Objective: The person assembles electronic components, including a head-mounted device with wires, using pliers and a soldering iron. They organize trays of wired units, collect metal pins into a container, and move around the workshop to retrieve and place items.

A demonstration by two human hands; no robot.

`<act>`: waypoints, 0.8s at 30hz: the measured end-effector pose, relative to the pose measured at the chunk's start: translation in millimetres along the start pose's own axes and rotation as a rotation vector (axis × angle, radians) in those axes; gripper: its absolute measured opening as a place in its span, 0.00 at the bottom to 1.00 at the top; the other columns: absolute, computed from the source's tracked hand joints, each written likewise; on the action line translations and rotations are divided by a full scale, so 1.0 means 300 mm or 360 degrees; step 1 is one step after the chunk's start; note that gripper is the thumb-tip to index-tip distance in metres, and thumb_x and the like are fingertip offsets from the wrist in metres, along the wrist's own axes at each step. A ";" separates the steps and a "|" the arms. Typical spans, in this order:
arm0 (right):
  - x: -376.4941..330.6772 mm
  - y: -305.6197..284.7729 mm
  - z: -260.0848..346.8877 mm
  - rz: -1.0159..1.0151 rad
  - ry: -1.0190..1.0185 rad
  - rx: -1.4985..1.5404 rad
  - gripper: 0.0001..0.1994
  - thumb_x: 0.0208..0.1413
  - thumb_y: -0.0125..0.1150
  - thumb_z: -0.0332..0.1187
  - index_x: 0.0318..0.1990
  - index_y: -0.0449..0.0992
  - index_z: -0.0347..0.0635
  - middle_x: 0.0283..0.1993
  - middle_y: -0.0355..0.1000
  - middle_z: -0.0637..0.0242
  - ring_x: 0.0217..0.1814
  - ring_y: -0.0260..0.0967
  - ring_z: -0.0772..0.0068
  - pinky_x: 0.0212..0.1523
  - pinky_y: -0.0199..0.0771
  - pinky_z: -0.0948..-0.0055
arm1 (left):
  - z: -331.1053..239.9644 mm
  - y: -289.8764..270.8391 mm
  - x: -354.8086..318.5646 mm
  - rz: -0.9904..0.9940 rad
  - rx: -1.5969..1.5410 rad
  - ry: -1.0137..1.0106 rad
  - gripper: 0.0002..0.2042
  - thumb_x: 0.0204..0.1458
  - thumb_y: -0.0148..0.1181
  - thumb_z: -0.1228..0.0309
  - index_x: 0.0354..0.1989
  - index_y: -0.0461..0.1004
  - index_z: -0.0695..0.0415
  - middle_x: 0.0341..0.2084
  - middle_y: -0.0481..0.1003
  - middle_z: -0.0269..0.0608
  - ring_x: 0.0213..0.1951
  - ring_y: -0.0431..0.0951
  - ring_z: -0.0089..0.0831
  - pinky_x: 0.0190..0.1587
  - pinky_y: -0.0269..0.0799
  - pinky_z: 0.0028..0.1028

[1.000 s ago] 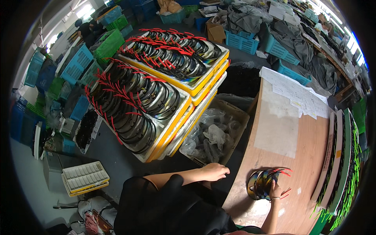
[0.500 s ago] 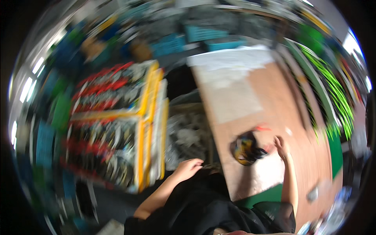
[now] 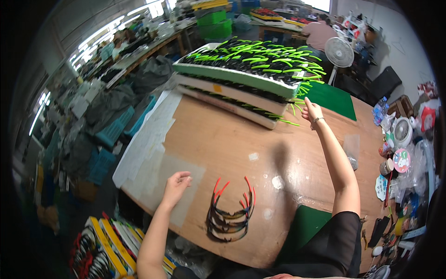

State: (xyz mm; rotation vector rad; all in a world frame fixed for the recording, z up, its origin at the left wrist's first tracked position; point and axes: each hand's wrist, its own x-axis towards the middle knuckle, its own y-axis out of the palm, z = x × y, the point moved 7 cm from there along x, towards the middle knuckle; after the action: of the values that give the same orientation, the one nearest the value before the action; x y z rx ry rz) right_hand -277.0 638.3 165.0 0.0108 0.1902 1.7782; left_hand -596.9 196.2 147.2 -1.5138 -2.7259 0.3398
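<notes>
Stacked trays of green-tipped glasses stood on the worktop, long axis running left to right; green ends pointed mostly right. The glasses were judged light, springy and scratch-prone, best held by their sides. The left hand was empty, loosely curled; the right hand was beside the glasses, grip undetermined.

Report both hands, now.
Left hand: loosely open, empty.
Right hand: open, beside the green-tipped glasses; whether it touches them cannot be told.

Glare brightens the tabletop; outer edges seem soft.
</notes>
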 end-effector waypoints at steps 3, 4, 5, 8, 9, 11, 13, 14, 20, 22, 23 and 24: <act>0.150 0.045 -0.047 0.0031 0.0102 0.0125 0.22 0.46 0.52 0.51 0.30 0.64 0.37 0.17 0.56 0.72 0.11 0.51 0.82 0.11 0.59 0.83 | -0.014 0.114 0.139 0.0165 -0.0045 -0.0028 0.11 0.49 0.50 0.75 0.41 0.65 0.65 0.29 0.71 0.40 0.27 0.70 0.20 0.34 0.69 0.20; 0.201 0.043 -0.048 -0.0031 0.0109 0.0044 0.22 0.46 0.52 0.53 0.30 0.62 0.40 0.18 0.55 0.72 0.12 0.52 0.81 0.13 0.60 0.82 | -0.007 0.148 0.169 0.0258 -0.0062 -0.0039 0.12 0.49 0.50 0.75 0.41 0.65 0.64 0.29 0.72 0.40 0.27 0.71 0.21 0.34 0.69 0.21; 0.224 0.091 -0.059 -0.0078 0.0135 -0.0039 0.22 0.45 0.52 0.55 0.30 0.61 0.43 0.18 0.54 0.72 0.14 0.53 0.80 0.15 0.62 0.81 | 0.015 0.167 0.185 0.0314 -0.0075 -0.0117 0.12 0.49 0.50 0.75 0.41 0.64 0.64 0.30 0.71 0.40 0.27 0.71 0.21 0.34 0.69 0.21; 0.291 0.169 -0.045 0.0015 0.0196 0.0131 0.18 0.46 0.48 0.50 0.34 0.64 0.44 0.25 0.62 0.68 0.21 0.61 0.72 0.19 0.67 0.71 | 0.050 0.212 0.231 0.0451 -0.0101 -0.0300 0.12 0.49 0.50 0.74 0.42 0.64 0.64 0.30 0.71 0.40 0.28 0.71 0.21 0.33 0.69 0.21; 0.326 0.144 -0.048 -0.0041 0.0188 0.0168 0.17 0.46 0.48 0.48 0.35 0.64 0.44 0.27 0.63 0.67 0.24 0.62 0.71 0.20 0.68 0.69 | 0.057 0.211 0.255 0.0435 -0.0072 -0.0303 0.12 0.49 0.50 0.74 0.42 0.64 0.64 0.30 0.71 0.40 0.28 0.71 0.21 0.33 0.69 0.20; 0.286 0.224 -0.011 -0.0089 0.0209 0.0213 0.16 0.45 0.48 0.46 0.36 0.65 0.44 0.33 0.64 0.65 0.30 0.64 0.69 0.23 0.70 0.65 | 0.102 0.171 0.269 0.0338 -0.0043 -0.0347 0.12 0.49 0.50 0.73 0.42 0.64 0.63 0.31 0.71 0.40 0.28 0.71 0.21 0.33 0.69 0.20; 0.247 0.220 0.049 -0.0102 0.0114 0.0105 0.17 0.41 0.52 0.43 0.35 0.67 0.40 0.32 0.66 0.61 0.28 0.65 0.67 0.20 0.68 0.67 | 0.106 0.171 0.299 0.0317 0.0011 -0.0362 0.12 0.49 0.50 0.71 0.42 0.64 0.62 0.31 0.71 0.39 0.28 0.71 0.20 0.32 0.69 0.19; 0.275 0.193 0.056 -0.0059 0.0149 0.0102 0.17 0.41 0.52 0.43 0.35 0.67 0.40 0.32 0.66 0.60 0.28 0.65 0.67 0.19 0.69 0.68 | 0.098 0.172 0.312 0.0304 0.0043 -0.0375 0.12 0.49 0.50 0.71 0.42 0.64 0.61 0.31 0.71 0.39 0.28 0.71 0.20 0.32 0.69 0.19; 0.069 0.359 0.186 0.0106 0.0106 -0.0002 0.24 0.38 0.59 0.43 0.39 0.61 0.36 0.34 0.62 0.61 0.32 0.65 0.67 0.23 0.73 0.67 | 0.088 0.173 0.517 0.0188 -0.0199 -0.0510 0.14 0.50 0.50 0.64 0.41 0.65 0.58 0.29 0.71 0.36 0.26 0.70 0.21 0.29 0.68 0.22; 0.033 0.365 0.175 0.0118 0.0087 -0.0004 0.23 0.39 0.59 0.43 0.39 0.61 0.37 0.34 0.62 0.62 0.30 0.63 0.68 0.21 0.69 0.68 | 0.039 0.174 0.637 0.0059 -0.0363 -0.0464 0.16 0.50 0.50 0.60 0.41 0.64 0.57 0.30 0.71 0.37 0.27 0.71 0.23 0.30 0.69 0.25; 0.002 0.353 0.171 0.0091 0.0092 0.0013 0.21 0.39 0.58 0.42 0.37 0.62 0.37 0.32 0.63 0.63 0.29 0.63 0.69 0.20 0.67 0.69 | 0.009 0.183 0.703 0.0014 -0.0465 -0.0439 0.17 0.49 0.50 0.57 0.42 0.64 0.57 0.31 0.71 0.38 0.28 0.71 0.25 0.31 0.69 0.26; -0.061 0.379 0.175 0.0189 0.0100 0.0143 0.18 0.40 0.58 0.41 0.35 0.64 0.38 0.30 0.63 0.64 0.27 0.62 0.70 0.20 0.66 0.71 | -0.012 0.174 0.751 -0.0058 -0.0547 -0.0424 0.21 0.48 0.50 0.55 0.43 0.62 0.57 0.33 0.70 0.40 0.31 0.71 0.27 0.33 0.69 0.28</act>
State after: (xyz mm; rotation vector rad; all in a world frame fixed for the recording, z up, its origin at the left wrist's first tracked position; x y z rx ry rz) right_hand -377.6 604.0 233.8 0.0312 0.3204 1.8885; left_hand -673.2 412.4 118.2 -1.5887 -3.1505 0.0769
